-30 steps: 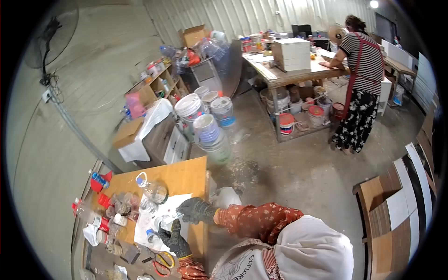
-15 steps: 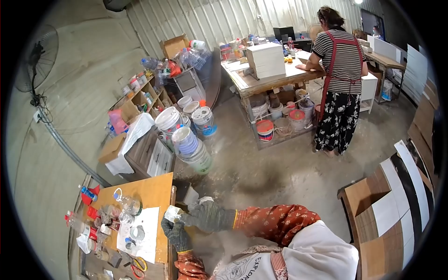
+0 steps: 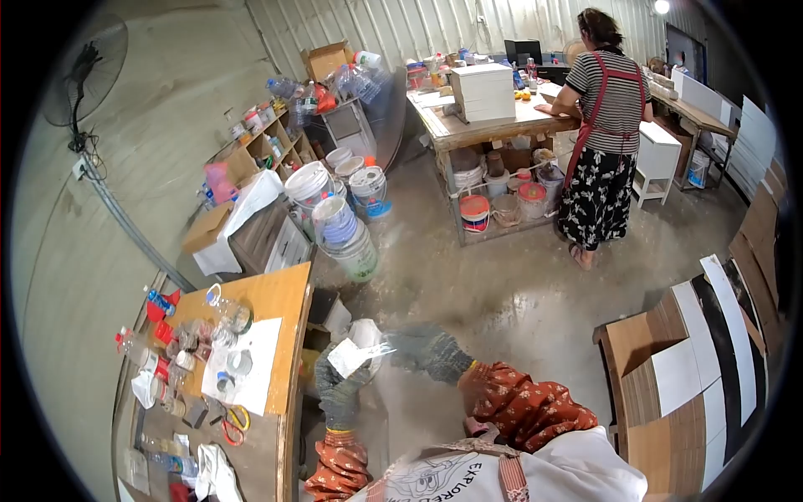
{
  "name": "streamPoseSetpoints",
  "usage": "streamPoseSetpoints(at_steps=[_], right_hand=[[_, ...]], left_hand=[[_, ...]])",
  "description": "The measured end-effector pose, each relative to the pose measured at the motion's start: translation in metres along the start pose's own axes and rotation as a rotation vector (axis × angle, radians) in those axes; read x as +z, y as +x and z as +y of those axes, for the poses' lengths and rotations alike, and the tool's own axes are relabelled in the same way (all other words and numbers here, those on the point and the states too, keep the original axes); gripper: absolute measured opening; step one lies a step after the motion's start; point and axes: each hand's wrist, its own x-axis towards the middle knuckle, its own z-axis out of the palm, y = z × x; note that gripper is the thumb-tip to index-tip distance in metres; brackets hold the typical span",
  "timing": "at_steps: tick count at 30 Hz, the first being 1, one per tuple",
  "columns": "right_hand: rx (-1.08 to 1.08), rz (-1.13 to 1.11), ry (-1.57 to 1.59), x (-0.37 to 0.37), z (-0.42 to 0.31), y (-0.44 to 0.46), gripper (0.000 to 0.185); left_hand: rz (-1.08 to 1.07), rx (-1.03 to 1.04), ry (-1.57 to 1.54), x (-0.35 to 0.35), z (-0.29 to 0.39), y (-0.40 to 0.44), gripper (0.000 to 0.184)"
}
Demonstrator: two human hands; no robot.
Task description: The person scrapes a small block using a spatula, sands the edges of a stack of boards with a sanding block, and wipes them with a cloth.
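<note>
Both hands wear dark grey knitted gloves with yellow cuffs, below red patterned sleeves. My left hand, beside the table's right edge, is closed around a small white squarish piece. From that piece a thin, shiny whitish strip stretches towards my right hand. My right hand is blurred and its fingers look closed at the strip's far end; whether it grips the strip is unclear. Behind the hands, lower down, stands a whitish container, partly hidden.
On the table are bottles, a white sheet, scissors and a white cloth. Stacked buckets stand beyond. Boards are piled at right. A person stands at a far workbench.
My right hand has moved right, away from my left hand, and the whitish strip now shows between them. The white piece in my left hand is more exposed. The camera view has shifted somewhat.
</note>
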Motion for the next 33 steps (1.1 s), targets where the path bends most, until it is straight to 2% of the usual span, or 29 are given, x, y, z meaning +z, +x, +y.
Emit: streamPoseSetpoints(at_steps=[1,2,5,10,12,13,15,17,18,20,21,23,27,29,30,32,33], right_hand=[[0.094,0.03,0.027,0.007,-0.006,-0.015,0.023],[0.073,0.128,-0.053,0.019,-0.012,-0.031,0.024],[-0.023,0.151,0.0,0.04,-0.013,-0.069,0.025],[0.001,0.115,-0.188,0.076,0.002,-0.124,0.025],[0.079,0.235,0.012,0.079,0.0,-0.132,0.023],[0.094,0.227,0.002,0.084,-0.005,-0.141,0.023],[-0.16,0.241,-0.036,0.1,-0.017,-0.164,0.022],[-0.17,0.184,-0.124,0.108,-0.014,-0.182,0.021],[-0.475,0.162,-0.573,0.107,-0.009,-0.186,0.024],[-0.71,0.018,-1.086,0.107,-0.01,-0.207,0.036],[-0.709,0.005,-1.087,0.107,-0.01,-0.217,0.036],[-0.948,-0.077,-1.259,0.106,-0.012,-0.237,0.034],[-0.956,-0.02,-1.269,0.1,-0.028,-0.284,0.032],[-0.716,-0.056,-1.158,0.098,-0.046,-0.312,0.025],[-0.712,-0.064,-1.159,0.092,-0.039,-0.319,0.025],[-0.182,-0.076,-0.085,0.082,-0.022,-0.33,0.021],[-0.178,-0.086,-0.086,0.079,-0.025,-0.336,0.021]], left_hand=[[0.007,-0.005,-0.002,-0.005,0.005,-0.012,0.06],[-0.014,-0.03,-0.032,-0.008,0.013,-0.024,0.06],[0.001,-0.07,-0.051,-0.011,0.028,-0.059,0.06],[-0.048,-0.204,-0.146,-0.02,0.053,-0.106,0.062],[-0.073,-0.178,-0.107,-0.019,0.069,-0.118,0.064],[-0.097,-0.193,-0.116,-0.021,0.078,-0.123,0.063],[-0.078,-0.171,-0.167,-0.017,0.09,-0.136,0.063],[-0.073,-0.126,-0.077,-0.018,0.092,-0.151,0.062],[-0.058,-0.115,-0.024,-0.013,0.102,-0.158,0.061],[-0.062,-0.152,-0.007,-0.012,0.112,-0.172,0.062],[-0.033,-0.139,-0.065,-0.007,0.119,-0.18,0.06],[0.018,-0.15,-0.092,-0.008,0.118,-0.195,0.061],[0.026,-0.156,-0.199,0.017,0.127,-0.229,0.062],[0.039,-0.129,-0.059,0.033,0.127,-0.248,0.064],[0.019,-0.117,-0.158,0.035,0.119,-0.258,0.063],[0.007,-0.119,-0.117,0.042,0.124,-0.281,0.067],[-0.013,-0.12,-0.074,0.045,0.126,-0.291,0.072]])
